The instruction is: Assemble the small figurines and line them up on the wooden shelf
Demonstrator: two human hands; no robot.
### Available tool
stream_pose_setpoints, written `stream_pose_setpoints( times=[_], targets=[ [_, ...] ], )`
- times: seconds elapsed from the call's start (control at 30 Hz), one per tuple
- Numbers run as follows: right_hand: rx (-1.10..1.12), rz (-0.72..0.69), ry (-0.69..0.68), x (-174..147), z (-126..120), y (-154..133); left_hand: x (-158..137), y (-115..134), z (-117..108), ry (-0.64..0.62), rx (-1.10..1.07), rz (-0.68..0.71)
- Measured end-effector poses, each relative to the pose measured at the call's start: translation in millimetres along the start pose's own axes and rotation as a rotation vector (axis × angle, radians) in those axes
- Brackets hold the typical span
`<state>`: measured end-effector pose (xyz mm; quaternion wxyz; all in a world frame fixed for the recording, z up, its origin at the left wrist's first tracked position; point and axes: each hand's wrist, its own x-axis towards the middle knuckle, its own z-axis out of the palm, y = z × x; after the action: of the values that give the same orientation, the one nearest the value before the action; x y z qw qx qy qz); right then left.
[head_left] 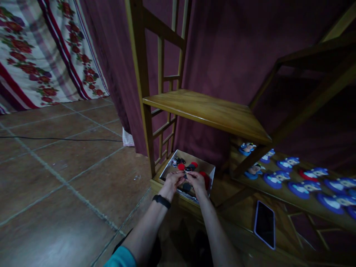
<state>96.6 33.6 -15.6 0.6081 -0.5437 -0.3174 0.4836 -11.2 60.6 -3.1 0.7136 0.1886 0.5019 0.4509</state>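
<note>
Over a shallow white-walled box (211,173) on the low wooden shelf, my left hand (174,180) and my right hand (198,182) meet, fingertips pinched together. Between them is a small dark figurine (188,169) with a black top; its lower part is covered by my fingers. Inside the box, a black-and-white figurine (175,162) lies toward the back left. Red round pieces, one of them a red disc (181,167), lie around my hands. A larger red piece (205,179) is partly hidden beside my right hand.
A wooden shelf board (205,109) juts out above the box, with a wooden post (139,81) at its left. Several blue-and-white figurines (278,177) on round bases stand on the right. A phone (264,224) lies below them. A black cable (61,139) crosses the tiled floor.
</note>
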Motion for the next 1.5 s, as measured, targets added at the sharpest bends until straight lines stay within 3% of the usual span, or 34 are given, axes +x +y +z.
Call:
stream_pose_setpoints(
  times=[0.3,0.53,0.87,1.1,1.27,1.5],
  targets=[
    [0.004,0.018,-0.026,-5.7,1.3,-8.2,-5.1,2.3,0.5,0.001,-0.015,-0.055],
    [-0.037,-0.01,-0.064,-1.8,1.3,0.8,-4.2,-2.7,2.5,0.085,-0.037,-0.049],
    [-0.044,0.014,-0.033,0.4,-1.4,9.7,0.5,-14.5,5.7,0.104,-0.065,-0.063],
    [0.109,0.076,-0.009,-3.3,-3.5,3.3,3.6,-10.0,4.4,0.064,-0.089,-0.13],
    [0.156,0.103,-0.065,-3.0,-6.0,0.7,5.0,-10.0,5.1,0.044,-0.103,-0.142],
    [0.147,0.111,-0.006,-0.8,-5.4,1.6,7.4,-14.7,4.8,0.019,-0.103,-0.122]
  ],
)
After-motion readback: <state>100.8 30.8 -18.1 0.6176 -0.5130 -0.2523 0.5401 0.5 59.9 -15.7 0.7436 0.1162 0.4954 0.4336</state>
